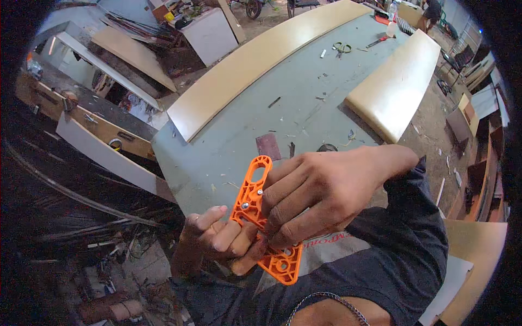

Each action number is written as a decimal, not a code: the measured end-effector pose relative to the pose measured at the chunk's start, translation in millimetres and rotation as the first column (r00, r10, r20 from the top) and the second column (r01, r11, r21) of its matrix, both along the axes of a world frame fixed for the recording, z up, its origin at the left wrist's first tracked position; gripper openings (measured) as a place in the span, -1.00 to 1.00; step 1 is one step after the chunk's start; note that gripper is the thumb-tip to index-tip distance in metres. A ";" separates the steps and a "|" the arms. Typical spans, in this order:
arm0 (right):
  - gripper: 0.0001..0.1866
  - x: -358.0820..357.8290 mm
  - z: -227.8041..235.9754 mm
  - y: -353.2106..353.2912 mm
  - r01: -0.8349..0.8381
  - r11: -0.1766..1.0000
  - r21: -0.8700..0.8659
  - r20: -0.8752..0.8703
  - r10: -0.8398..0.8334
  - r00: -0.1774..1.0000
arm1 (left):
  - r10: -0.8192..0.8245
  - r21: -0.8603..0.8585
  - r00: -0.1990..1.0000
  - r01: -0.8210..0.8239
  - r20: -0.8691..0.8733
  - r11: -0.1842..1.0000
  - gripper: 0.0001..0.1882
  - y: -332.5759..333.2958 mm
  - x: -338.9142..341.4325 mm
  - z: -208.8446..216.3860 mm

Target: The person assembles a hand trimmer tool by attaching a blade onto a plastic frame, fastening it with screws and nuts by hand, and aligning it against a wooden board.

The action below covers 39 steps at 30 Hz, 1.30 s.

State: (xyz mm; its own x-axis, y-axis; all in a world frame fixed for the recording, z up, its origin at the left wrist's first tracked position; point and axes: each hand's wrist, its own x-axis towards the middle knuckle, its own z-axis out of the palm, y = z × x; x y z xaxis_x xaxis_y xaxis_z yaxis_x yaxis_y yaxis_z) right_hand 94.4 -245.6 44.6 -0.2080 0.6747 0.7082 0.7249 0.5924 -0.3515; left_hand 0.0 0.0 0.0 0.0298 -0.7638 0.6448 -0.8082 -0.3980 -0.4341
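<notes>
An orange plastic ribbed piece (250,194), with a long oval slot at its upper end and small metal bolts set in it, is held slantwise before my chest, above the near edge of the table. My left hand (225,239) grips its middle from below, fingers curled. From the right, my right hand (326,198) closes over the same piece, its fingers bent round the side. The middle of the piece, where the fingertips meet, is hidden. Its lower triangular end sticks out below my right hand.
Two pale boards, one long (255,65) and one shorter (394,89), lie on the grey-green table (310,119). A dark red flat piece (267,146) lies nearby. Green-handled scissors (342,48) and a red-handled tool (378,41) lie farther off. A person (432,13) is at the back right.
</notes>
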 end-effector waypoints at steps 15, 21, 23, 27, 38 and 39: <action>-0.87 0.9 -6.0 5.6 -0.206 0.969 -0.135 -0.301 0.158 0.941 | 0.033 -0.017 0.998 -0.034 -0.050 0.999 -0.65 -0.6 -1.6 -9.9; -0.83 4.1 -2.4 5.5 -0.179 0.963 -0.200 -0.217 0.135 0.967 | 0.134 0.071 0.980 -0.124 -0.149 0.990 -0.65 -1.6 -12.2 -0.1; -0.83 3.8 1.2 8.1 -0.199 0.951 -0.236 -0.210 0.150 0.966 | 0.130 0.060 0.978 -0.122 -0.161 0.991 -0.64 -1.2 -14.9 3.0; -0.82 8.3 1.9 3.9 -0.167 0.956 -0.243 -0.201 0.119 0.972 | 0.216 0.223 0.937 -0.157 -0.273 0.962 -0.59 -5.5 -4.6 15.1; -0.80 14.3 -8.3 -0.1 0.031 0.994 -0.106 -0.363 -0.068 0.929 | -0.076 -0.360 0.874 -0.118 -0.481 0.926 -0.65 -0.6 25.3 -24.7; -0.79 15.9 -9.9 -1.1 0.060 0.992 -0.113 -0.373 -0.098 0.923 | -0.003 -0.285 0.829 -0.189 -0.560 0.940 -0.67 3.8 24.8 -28.9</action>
State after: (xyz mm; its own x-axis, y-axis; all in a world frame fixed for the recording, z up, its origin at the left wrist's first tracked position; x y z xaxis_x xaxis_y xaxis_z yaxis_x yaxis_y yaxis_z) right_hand 110.3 -246.7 34.7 0.1184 0.7479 0.6532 0.5700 0.4875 -0.6614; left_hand 24.8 3.8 -28.9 0.5089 -0.4968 0.7031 -0.8230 -0.5204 0.2279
